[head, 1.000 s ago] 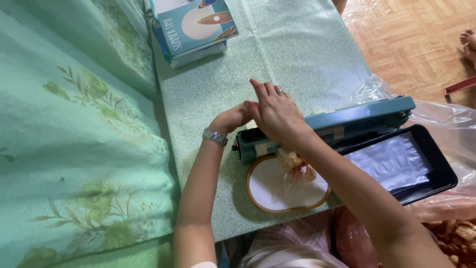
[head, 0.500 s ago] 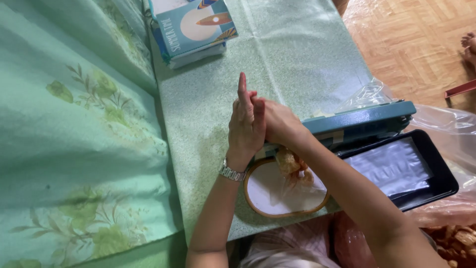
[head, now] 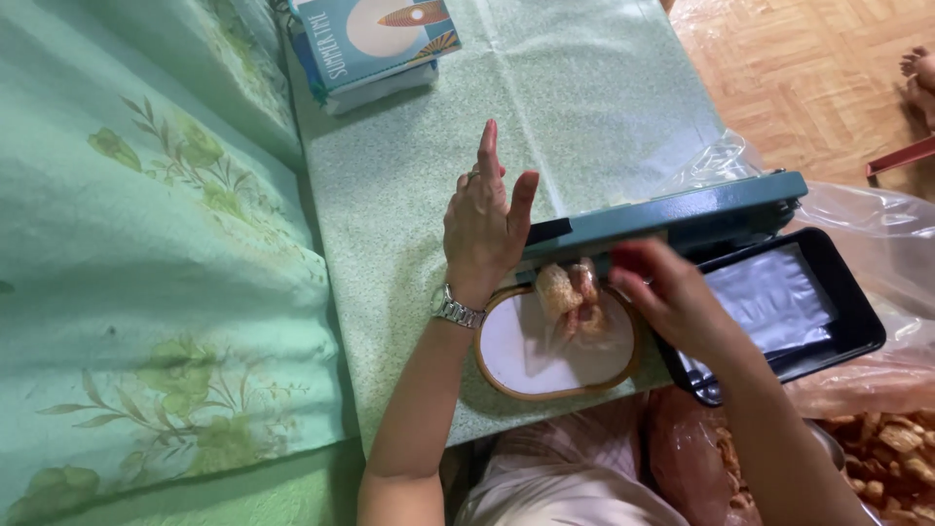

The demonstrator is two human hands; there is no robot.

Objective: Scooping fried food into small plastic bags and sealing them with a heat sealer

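Hiding the sealer's [head: 672, 219] near end, left hand [head: 482, 229] stands upright.

The left hand [head: 484, 226], with a metal watch [head: 456, 310] on its wrist, is lifting the arm of the teal heat sealer [head: 672, 219], fingers pointing up. The right hand [head: 664, 292] is hovering just beside a clear bag of fried snacks [head: 573, 297], which is lying on an oval wooden-rimmed tray [head: 531, 362]. A black tray [head: 849, 307] holding flat plastic bags is sitting to the right. A tissue box [head: 375, 39] is resting at the far end of the green table [head: 409, 175].
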